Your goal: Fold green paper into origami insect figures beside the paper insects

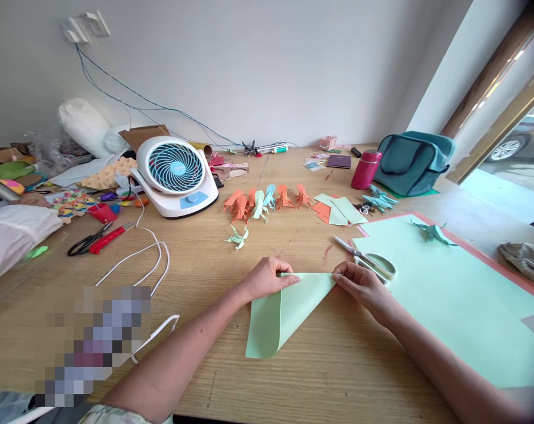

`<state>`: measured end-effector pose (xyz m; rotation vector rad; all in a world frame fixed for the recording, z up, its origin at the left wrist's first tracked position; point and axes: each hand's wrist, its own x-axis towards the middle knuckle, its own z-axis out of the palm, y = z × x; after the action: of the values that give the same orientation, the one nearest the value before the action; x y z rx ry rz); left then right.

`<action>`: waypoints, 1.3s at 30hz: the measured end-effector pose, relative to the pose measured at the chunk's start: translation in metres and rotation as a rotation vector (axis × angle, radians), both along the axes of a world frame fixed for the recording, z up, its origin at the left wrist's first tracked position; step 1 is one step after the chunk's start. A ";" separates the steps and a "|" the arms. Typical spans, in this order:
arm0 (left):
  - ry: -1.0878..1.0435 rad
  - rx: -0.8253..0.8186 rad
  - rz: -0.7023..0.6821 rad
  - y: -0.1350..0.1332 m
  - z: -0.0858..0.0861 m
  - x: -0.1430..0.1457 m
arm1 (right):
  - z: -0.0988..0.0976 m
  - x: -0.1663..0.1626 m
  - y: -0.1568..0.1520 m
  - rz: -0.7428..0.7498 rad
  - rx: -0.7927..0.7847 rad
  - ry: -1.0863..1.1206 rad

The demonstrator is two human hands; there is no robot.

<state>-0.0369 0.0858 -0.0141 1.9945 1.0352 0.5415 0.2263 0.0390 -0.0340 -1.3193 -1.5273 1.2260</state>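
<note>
Between my hands is a sheet of light green paper [299,306], bent over on itself so that one corner lies across the rest, with the bend still rounded at the lower end. My left hand [271,278] pinches the sheet's upper left edge, thumb on top. At the upper right corner, my right hand [359,285] grips the paper between thumb and fingers. A pair of scissors with pale handles [372,262] lies just beyond my right hand. Several folded paper figures in orange, green and blue, such as an orange one [284,195], stand farther back.
Large green sheets [461,300] cover the table's right side. A white fan [176,176] stands at the back left, near red-handled pliers [110,238] and a white cable [158,253]. A pink bottle [366,169] and a teal bag [414,162] stand at the back right.
</note>
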 end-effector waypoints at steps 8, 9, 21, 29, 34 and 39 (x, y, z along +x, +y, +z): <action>-0.033 0.091 0.086 -0.004 0.002 0.004 | -0.003 -0.001 0.002 -0.036 -0.040 0.218; -0.037 0.103 0.096 -0.005 0.003 0.004 | -0.002 -0.002 0.002 -0.043 -0.041 0.224; -0.132 0.121 0.153 -0.020 0.016 0.014 | 0.008 0.003 -0.001 -0.032 -0.202 0.211; -0.116 0.138 0.131 -0.029 0.026 0.016 | 0.003 0.003 0.001 0.035 -0.211 0.346; -0.121 0.125 0.117 -0.030 0.031 0.017 | 0.001 0.000 0.001 0.016 -0.233 0.473; -0.112 0.058 0.082 -0.033 0.041 0.019 | 0.003 -0.003 0.000 -0.008 -0.240 0.511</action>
<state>-0.0175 0.0523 0.0267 1.9547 1.0461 0.7272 0.2237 0.0386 -0.0315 -1.0419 -1.0348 1.6282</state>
